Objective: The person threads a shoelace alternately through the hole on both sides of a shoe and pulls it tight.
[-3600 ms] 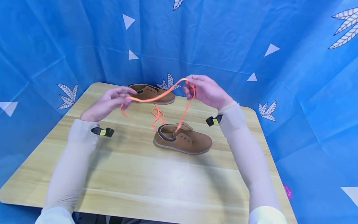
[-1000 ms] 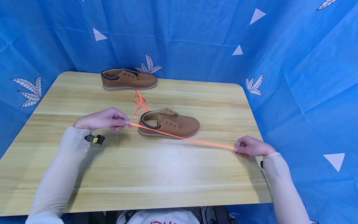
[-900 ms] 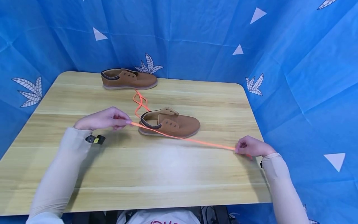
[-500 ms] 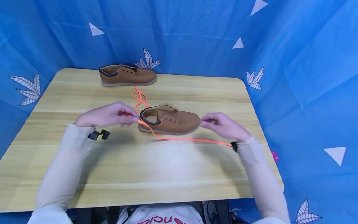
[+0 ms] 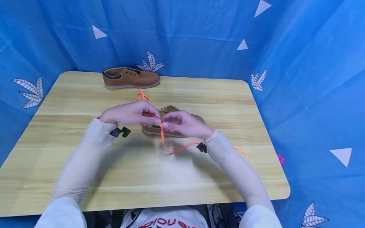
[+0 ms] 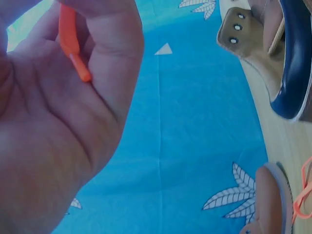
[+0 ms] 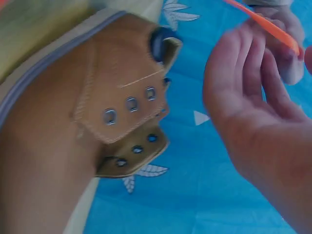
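My left hand (image 5: 134,113) pinches an orange shoelace (image 5: 162,136) just above the nearer brown shoe. The lace's end shows against the palm in the left wrist view. From the left fingertips the lace drops to the table and runs right, passing under my right wrist. My right hand (image 5: 185,124) has its thumb and finger at the lace, beside the left fingertips; whether it grips the lace is unclear. The nearer shoe (image 5: 196,118), unlaced with its eyelets bare, is partly hidden by both hands. In the right wrist view its eyelet flap (image 7: 130,105) is close by.
A second brown shoe (image 5: 142,79) stands at the table's back left, toe to the right. Another orange lace (image 5: 144,96) lies crossed between the shoes. The wooden table (image 5: 159,186) meets a blue patterned curtain (image 5: 194,50) at the back and right.
A second ago both hands stretched the lace across the front of the shoe. The right hand let go and moved left to the left fingertips. The left hand shifted right with the lace.
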`<state>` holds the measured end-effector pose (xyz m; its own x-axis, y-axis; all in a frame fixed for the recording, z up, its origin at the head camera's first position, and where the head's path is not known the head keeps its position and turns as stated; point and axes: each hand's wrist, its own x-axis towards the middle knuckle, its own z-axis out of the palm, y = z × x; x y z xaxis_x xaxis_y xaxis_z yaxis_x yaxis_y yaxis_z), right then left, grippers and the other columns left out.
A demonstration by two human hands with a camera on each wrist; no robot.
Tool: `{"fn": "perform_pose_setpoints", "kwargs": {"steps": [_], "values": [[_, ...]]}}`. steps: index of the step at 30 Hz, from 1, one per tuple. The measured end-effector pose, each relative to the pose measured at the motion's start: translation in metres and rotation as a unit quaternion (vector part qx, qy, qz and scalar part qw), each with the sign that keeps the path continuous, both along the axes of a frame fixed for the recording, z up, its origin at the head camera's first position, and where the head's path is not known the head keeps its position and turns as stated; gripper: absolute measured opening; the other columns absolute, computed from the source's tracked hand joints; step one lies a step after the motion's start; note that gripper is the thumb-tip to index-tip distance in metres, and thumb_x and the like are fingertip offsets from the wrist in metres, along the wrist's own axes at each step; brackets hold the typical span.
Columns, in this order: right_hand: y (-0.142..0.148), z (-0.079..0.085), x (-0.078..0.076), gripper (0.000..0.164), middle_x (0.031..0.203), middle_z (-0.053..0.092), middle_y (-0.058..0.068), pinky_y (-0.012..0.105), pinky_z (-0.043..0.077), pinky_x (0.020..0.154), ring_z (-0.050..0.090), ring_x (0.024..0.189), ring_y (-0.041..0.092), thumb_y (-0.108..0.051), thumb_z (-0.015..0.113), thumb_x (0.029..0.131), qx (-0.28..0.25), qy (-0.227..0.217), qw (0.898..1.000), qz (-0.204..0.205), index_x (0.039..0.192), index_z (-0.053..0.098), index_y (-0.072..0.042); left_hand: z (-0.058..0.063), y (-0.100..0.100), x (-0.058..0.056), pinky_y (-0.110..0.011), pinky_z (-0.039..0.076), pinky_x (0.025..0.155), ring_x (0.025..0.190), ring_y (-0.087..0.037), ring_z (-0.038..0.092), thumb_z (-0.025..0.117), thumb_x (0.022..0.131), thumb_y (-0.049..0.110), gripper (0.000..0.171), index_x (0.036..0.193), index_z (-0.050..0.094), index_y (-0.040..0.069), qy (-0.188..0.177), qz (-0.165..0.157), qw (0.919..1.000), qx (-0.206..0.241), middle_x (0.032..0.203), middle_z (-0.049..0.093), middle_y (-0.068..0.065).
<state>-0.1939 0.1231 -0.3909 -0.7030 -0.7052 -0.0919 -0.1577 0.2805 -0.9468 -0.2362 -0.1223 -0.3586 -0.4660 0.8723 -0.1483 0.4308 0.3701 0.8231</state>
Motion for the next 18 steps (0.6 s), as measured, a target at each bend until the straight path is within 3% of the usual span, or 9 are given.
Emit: {"fn": "perform_pose_setpoints", "kwargs": {"steps": [4, 8, 13, 18], "values": [[0.005, -0.008, 0.0, 0.022, 0.105, 0.072, 0.005, 0.03, 0.054, 0.089, 0.065, 0.1, 0.025, -0.023, 0.063, 0.097, 0.012, 0.011, 1.0, -0.014, 0.11, 0.069, -0.006, -0.003, 0.006, -0.002, -0.034, 0.05, 0.057, 0.064, -0.03, 0.055, 0.058, 0.1, 0.029, 0.022, 0.106, 0.071, 0.012, -0.015, -0.01, 0.9998, -0.001, 0.077, 0.059, -0.015], [0.01, -0.017, 0.003, 0.02, 0.098, 0.074, 0.009, 0.031, 0.055, 0.092, 0.068, 0.096, 0.023, -0.021, 0.063, 0.097, -0.019, -0.003, 1.0, -0.019, 0.103, 0.068, -0.002, -0.007, 0.007, -0.003, -0.031, 0.049, 0.056, 0.064, -0.034, 0.054, 0.058, 0.099, 0.03, 0.022, 0.105, 0.071, 0.013, -0.016, -0.002, 0.9998, -0.009, 0.077, 0.059, -0.018], [0.026, -0.024, 0.011, 0.023, 0.085, 0.071, 0.011, 0.033, 0.058, 0.084, 0.068, 0.08, 0.019, -0.018, 0.063, 0.097, -0.016, 0.004, 0.999, -0.05, 0.103, 0.065, 0.004, -0.01, 0.005, -0.003, -0.03, 0.048, 0.056, 0.065, -0.037, 0.053, 0.06, 0.099, 0.029, 0.022, 0.101, 0.071, 0.01, -0.007, 0.015, 0.9997, -0.016, 0.077, 0.062, -0.016], [0.036, -0.029, 0.016, 0.018, 0.08, 0.069, 0.01, 0.036, 0.055, 0.077, 0.066, 0.078, 0.029, -0.017, 0.063, 0.097, 0.018, 0.013, 0.999, -0.028, 0.104, 0.067, -0.001, -0.015, 0.009, -0.001, -0.026, 0.044, 0.051, 0.057, -0.025, 0.051, 0.062, 0.098, 0.028, 0.017, 0.097, 0.072, 0.015, -0.008, 0.012, 0.9997, -0.018, 0.072, 0.059, -0.01]]}}
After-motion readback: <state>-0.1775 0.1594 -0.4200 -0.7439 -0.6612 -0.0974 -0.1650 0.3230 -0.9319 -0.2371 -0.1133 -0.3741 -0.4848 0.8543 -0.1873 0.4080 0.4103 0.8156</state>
